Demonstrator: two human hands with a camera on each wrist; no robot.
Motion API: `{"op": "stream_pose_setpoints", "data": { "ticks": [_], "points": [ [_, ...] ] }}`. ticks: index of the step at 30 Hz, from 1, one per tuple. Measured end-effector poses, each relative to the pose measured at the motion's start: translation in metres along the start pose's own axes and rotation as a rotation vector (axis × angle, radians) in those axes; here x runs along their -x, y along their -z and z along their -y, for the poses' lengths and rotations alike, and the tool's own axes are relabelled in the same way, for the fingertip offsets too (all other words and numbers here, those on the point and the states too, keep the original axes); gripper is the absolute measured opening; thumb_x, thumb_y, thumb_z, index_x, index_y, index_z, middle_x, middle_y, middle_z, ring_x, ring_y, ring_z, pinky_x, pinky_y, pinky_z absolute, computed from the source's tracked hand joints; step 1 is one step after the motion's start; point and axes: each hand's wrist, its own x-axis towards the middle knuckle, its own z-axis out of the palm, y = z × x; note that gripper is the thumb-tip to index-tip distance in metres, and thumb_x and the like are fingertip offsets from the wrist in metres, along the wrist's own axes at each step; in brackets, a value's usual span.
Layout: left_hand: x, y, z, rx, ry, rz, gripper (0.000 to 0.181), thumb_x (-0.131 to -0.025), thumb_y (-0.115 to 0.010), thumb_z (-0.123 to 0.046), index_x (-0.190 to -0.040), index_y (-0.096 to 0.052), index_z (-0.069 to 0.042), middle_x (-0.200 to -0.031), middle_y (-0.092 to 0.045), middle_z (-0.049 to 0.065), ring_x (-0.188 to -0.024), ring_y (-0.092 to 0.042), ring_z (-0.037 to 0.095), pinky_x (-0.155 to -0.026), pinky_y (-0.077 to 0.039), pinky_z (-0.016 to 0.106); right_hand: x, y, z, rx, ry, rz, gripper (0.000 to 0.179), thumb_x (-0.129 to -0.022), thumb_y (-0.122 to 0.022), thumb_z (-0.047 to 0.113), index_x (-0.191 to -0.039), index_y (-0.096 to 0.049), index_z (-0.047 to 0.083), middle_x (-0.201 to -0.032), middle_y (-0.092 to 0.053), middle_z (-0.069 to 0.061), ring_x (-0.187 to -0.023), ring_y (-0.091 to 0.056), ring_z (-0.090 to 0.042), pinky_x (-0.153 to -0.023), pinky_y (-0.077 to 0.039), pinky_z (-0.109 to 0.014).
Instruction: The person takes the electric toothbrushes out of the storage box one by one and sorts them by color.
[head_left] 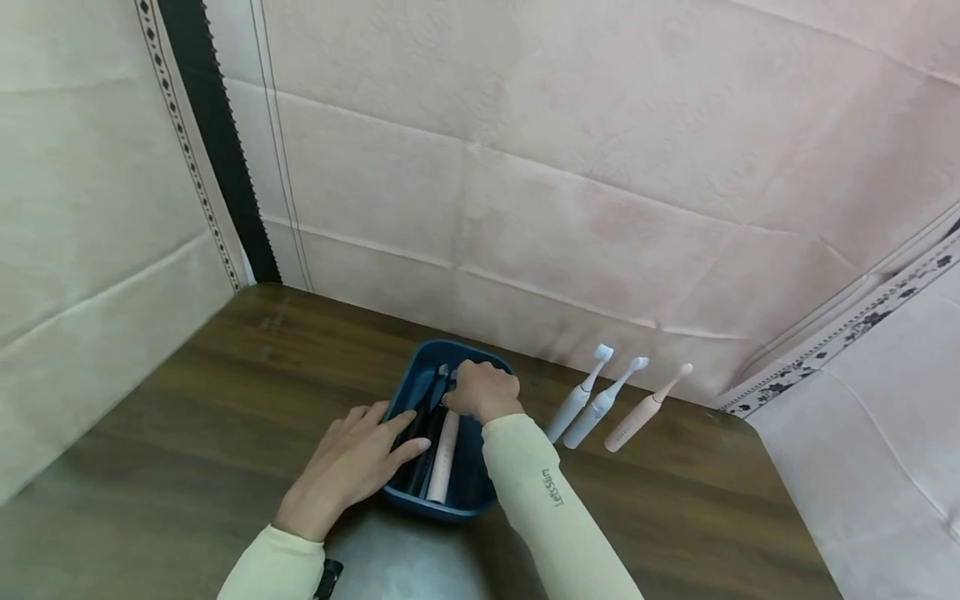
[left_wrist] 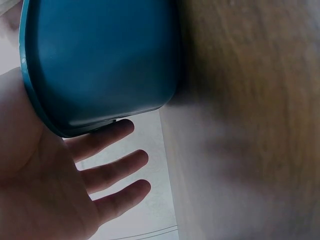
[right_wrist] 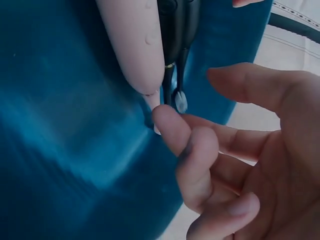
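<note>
A pink electric toothbrush (head_left: 444,460) lies in a dark blue plastic bin (head_left: 474,467), beside black electric toothbrushes (right_wrist: 171,35). My right hand (head_left: 486,390) is inside the bin's far end. In the right wrist view, a fingertip touches the pink toothbrush's thin neck, while the thumb stands apart from it. My left hand (head_left: 348,458) rests at the bin's left rim, thumb and forefinger reaching over it. Seen from the left wrist, its other fingers (left_wrist: 117,170) extend straight along the outside. The pink brush's head is partly hidden behind my right fingers.
To the right of the bin stand two light blue electric toothbrushes (head_left: 590,417) and a pink one (head_left: 633,423), upright on the brown wooden table (head_left: 187,433). Pale cloth (head_left: 480,225) hangs behind the table and at both sides.
</note>
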Motion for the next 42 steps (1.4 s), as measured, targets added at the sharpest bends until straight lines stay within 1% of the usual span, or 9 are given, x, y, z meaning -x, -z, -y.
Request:
{"op": "stream_pose_setpoints", "data": {
  "ticks": [3,8,11,14,18,23,27,30,42],
  "points": [
    [0.000,-0.001,0.000,0.005,0.005,0.006,0.059,-0.104,-0.051,-0.053,-0.147,-0.056,-0.012,-0.150,-0.046,0.024,-0.134,-0.043,0.048,-0.103,-0.036,0.070,-0.001,-0.004,0.001,-0.008,0.000,0.021,0.028,-0.097,-0.069,0.035,-0.078,-0.068,0.015,-0.065,-0.064,-0.003,-0.058,-0.062,-0.018,-0.068,-0.047,-0.039],
    [0.000,-0.002,0.000,0.013,0.007,-0.001,0.059,-0.104,-0.051,-0.053,-0.147,-0.056,-0.013,-0.149,-0.047,0.022,-0.133,-0.043,0.047,-0.102,-0.037,0.069,-0.002,-0.008,0.003,0.010,0.009,0.028,0.025,-0.096,-0.070,0.031,-0.078,-0.068,0.014,-0.065,-0.063,-0.004,-0.059,-0.060,-0.020,-0.068,-0.046,-0.039],
    [0.000,-0.002,0.001,0.012,0.007,-0.007,0.058,-0.104,-0.051,-0.053,-0.146,-0.057,-0.014,-0.148,-0.049,0.020,-0.132,-0.044,0.046,-0.102,-0.038,0.067,-0.005,-0.011,0.004,0.011,-0.008,0.044,0.019,-0.096,-0.069,0.030,-0.094,-0.071,0.012,-0.064,-0.064,-0.004,-0.058,-0.060,-0.020,-0.069,-0.047,-0.039],
    [0.000,-0.002,0.000,0.016,0.008,-0.007,0.058,-0.103,-0.050,-0.054,-0.146,-0.057,-0.014,-0.148,-0.049,0.019,-0.132,-0.044,0.045,-0.102,-0.038,0.067,-0.007,-0.013,0.002,-0.004,-0.024,0.072,0.031,-0.098,-0.067,0.029,-0.121,-0.068,0.009,-0.062,-0.065,-0.004,-0.055,-0.061,-0.019,-0.070,-0.048,-0.039],
    [0.000,-0.002,0.000,0.025,0.010,-0.004,0.058,-0.104,-0.051,-0.053,-0.147,-0.057,-0.015,-0.149,-0.048,0.020,-0.134,-0.043,0.045,-0.103,-0.037,0.068,-0.009,-0.017,0.001,-0.026,-0.033,0.095,0.039,-0.099,-0.065,0.031,-0.129,-0.067,0.006,-0.060,-0.066,-0.005,-0.053,-0.062,-0.017,-0.069,-0.048,-0.038],
    [0.000,-0.001,-0.001,0.026,0.014,-0.001,0.057,-0.104,-0.051,-0.052,-0.147,-0.057,-0.015,-0.150,-0.047,0.021,-0.134,-0.043,0.046,-0.104,-0.037,0.068,-0.012,-0.019,0.000,-0.043,-0.022,0.095,0.035,-0.100,-0.065,0.033,-0.121,-0.070,0.006,-0.060,-0.066,-0.005,-0.053,-0.064,-0.017,-0.066,-0.049,-0.037],
    [0.000,-0.001,-0.001,0.029,0.018,0.001,0.057,-0.104,-0.052,-0.052,-0.147,-0.057,-0.015,-0.150,-0.047,0.020,-0.134,-0.043,0.045,-0.104,-0.036,0.068,-0.012,-0.020,-0.001,-0.049,-0.020,0.099,0.028,-0.100,-0.065,0.034,-0.098,-0.074,0.008,-0.061,-0.067,-0.005,-0.053,-0.064,-0.017,-0.070,-0.049,-0.038],
    [0.000,-0.001,-0.001,0.030,0.017,0.000,0.057,-0.104,-0.052,-0.052,-0.147,-0.057,-0.015,-0.150,-0.047,0.020,-0.134,-0.043,0.045,-0.104,-0.036,0.068,-0.012,-0.021,-0.002,-0.063,-0.021,0.097,0.031,-0.100,-0.065,0.034,-0.082,-0.072,0.010,-0.062,-0.068,-0.006,-0.053,-0.064,-0.017,-0.070,-0.049,-0.038],
    [0.001,-0.001,-0.001,0.029,0.016,-0.006,0.056,-0.104,-0.052,-0.051,-0.146,-0.058,-0.014,-0.149,-0.048,0.020,-0.133,-0.044,0.045,-0.103,-0.037,0.068,-0.016,-0.025,-0.006,-0.106,-0.015,0.110,0.034,-0.100,-0.065,0.033,-0.076,-0.071,0.009,-0.062,-0.068,-0.006,-0.056,-0.066,-0.017,-0.068,-0.048,-0.038]
  ]
}}
